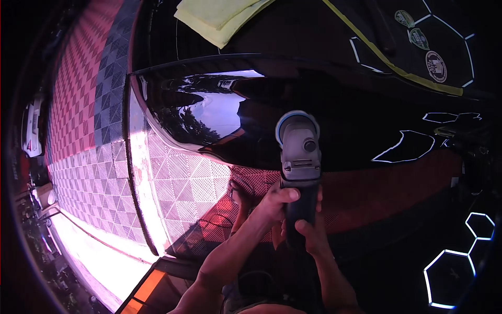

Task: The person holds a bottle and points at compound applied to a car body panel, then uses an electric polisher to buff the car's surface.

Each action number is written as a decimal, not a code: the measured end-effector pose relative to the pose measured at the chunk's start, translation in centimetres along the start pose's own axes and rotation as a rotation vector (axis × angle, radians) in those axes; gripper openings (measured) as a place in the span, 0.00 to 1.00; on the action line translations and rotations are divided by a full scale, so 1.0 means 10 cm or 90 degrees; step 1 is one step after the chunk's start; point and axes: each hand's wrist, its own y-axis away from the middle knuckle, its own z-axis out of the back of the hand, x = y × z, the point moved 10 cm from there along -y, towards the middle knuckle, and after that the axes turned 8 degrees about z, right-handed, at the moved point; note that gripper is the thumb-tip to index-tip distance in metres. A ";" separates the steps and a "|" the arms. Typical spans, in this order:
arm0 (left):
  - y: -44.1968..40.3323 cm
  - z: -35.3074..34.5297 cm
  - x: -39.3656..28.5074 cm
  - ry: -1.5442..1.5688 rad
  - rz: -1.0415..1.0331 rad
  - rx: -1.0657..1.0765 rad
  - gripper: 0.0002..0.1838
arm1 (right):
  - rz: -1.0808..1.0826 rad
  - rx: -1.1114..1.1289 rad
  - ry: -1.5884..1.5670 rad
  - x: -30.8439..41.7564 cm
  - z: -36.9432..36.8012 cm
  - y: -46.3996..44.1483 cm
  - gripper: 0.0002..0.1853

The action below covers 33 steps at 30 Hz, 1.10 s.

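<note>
Both my hands are wrapped round a grey and black polisher [300, 152], whose round pad with a pale blue rim rests at the glossy black car panel [209, 125]. My left hand [280, 203] grips the body just behind the grey head, its thumb lying across the top. Lower down, near the rear end of the handle, my right hand [311, 235] closes round it with the thumb on top. Whether the pad presses on the paint or hovers just over it I cannot tell. Trees and sky reflect in the panel's left part.
A folded yellow towel [222, 21] lies on the car above the panel. Yellow tape [376, 49] runs along the car edge near several round stickers. Patterned floor tiles [178, 183] spread below and left. A cable [217, 222] trails by my foot. A white car [33, 128] stands far left.
</note>
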 end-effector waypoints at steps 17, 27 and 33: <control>0.73 0.45 -0.66 0.055 -0.198 0.036 0.47 | 0.112 0.080 0.248 -0.06 -0.82 -0.36 0.42; 0.52 0.29 0.09 0.077 -0.029 0.060 0.46 | 0.003 0.006 0.124 -0.63 -0.15 0.13 0.35; 0.44 0.39 0.51 0.030 0.077 -0.002 0.47 | -0.026 -0.022 -0.042 -0.65 0.05 0.35 0.35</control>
